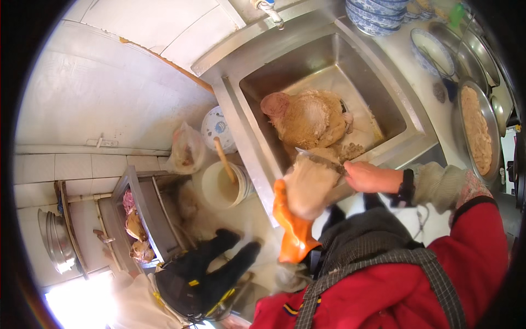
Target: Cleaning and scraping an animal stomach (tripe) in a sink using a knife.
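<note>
My left hand (294, 230), in an orange rubber glove, holds a pale, soft slab of tripe-like meat (312, 185) over the front rim of a stainless steel sink (254, 119). My bare right hand (365, 177) grips a knife (318, 159), its blade pointing left and lying across the upper part of the slab. Whether the edge is cutting in cannot be seen. Beyond the blade, a large tan, rough-surfaced piece of tripe-like meat (310, 119) rests in the sink. A small heap of brownish scraps (351, 151) sits just above my right hand.
A tap (273, 14) overhangs the sink's back edge. At right are stacked blue-and-white bowls (376, 18) and a metal basin of pale meat (476, 127). A white bucket with a stick (224, 158) stands left, near a lidded bucket (218, 127). Another person (193, 279) is at lower left.
</note>
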A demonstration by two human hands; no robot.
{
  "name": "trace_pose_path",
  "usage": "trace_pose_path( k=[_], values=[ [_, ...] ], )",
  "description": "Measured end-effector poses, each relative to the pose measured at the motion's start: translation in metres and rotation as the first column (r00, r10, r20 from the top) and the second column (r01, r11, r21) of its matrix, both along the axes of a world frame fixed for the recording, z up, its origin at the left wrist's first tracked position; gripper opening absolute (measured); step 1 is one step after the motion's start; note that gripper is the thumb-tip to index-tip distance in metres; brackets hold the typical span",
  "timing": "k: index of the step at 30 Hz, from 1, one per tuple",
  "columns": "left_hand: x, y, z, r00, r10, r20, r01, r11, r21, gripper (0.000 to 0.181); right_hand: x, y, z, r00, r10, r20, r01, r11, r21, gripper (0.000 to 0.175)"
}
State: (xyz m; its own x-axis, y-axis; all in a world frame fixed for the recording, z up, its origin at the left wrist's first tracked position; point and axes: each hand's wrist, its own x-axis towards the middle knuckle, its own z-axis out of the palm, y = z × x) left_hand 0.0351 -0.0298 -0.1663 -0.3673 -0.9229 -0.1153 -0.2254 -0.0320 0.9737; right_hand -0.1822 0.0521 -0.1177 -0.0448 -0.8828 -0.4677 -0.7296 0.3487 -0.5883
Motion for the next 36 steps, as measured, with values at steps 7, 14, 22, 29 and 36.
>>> trace_pose_path(
  k=[7, 14, 22, 29, 36],
  values=[
    [-0.005, -0.001, 0.024, 0.998, 0.023, -0.052, -0.019, 0.998, 0.065, 0.033, 0.039, 0.006, 0.025, 0.983, 0.04, 0.181, -0.041, 0.999, 0.001, 0.026],
    [-0.008, 0.001, 0.031, 0.998, -0.004, -0.058, 0.007, 0.999, 0.044, 0.032, 0.003, -0.007, 0.006, 0.997, 0.005, 0.073, -0.004, 1.0, -0.021, 0.027],
    [-0.01, 0.002, 0.036, 0.997, -0.014, -0.075, 0.019, 0.998, 0.065, 0.032, 0.041, 0.005, 0.014, 0.988, -0.029, 0.152, 0.014, 0.995, 0.094, 0.024],
    [-0.015, 0.003, 0.059, 0.998, -0.028, -0.056, 0.027, 0.999, -0.019, 0.033, 0.002, -0.017, -0.003, 0.997, -0.076, 0.018, 0.076, 0.997, -0.012, 0.019],
    [-0.001, -0.006, 0.039, 0.934, 0.167, -0.316, 0.031, 0.843, 0.537, 0.029, 0.008, -0.047, 0.006, 0.992, -0.004, 0.122, 0.045, 0.941, -0.335, 0.017]
  ],
)
